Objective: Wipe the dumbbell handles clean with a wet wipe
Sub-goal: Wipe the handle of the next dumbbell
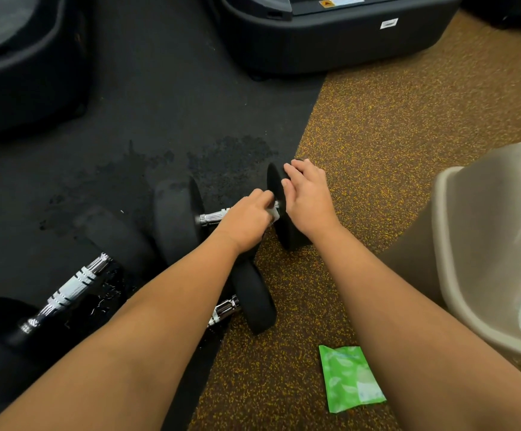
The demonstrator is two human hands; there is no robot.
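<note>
A black dumbbell lies across the middle of the floor with a chrome handle (214, 216). My left hand (246, 220) is closed around the right part of that handle, with a white wet wipe (274, 214) pinched under its fingers. My right hand (307, 199) rests over the dumbbell's right weight plate (287, 231), gripping its top edge. A second dumbbell (72, 283) lies at the lower left. A third dumbbell (253, 301) sits under my left forearm, mostly hidden.
A green wet wipe packet (350, 377) lies on the speckled brown floor near my right forearm. A beige bin (461, 244) with a clear liner stands at the right. Dark machine bases (330, 35) sit at the back. Wet patches mark the black mat (147, 119).
</note>
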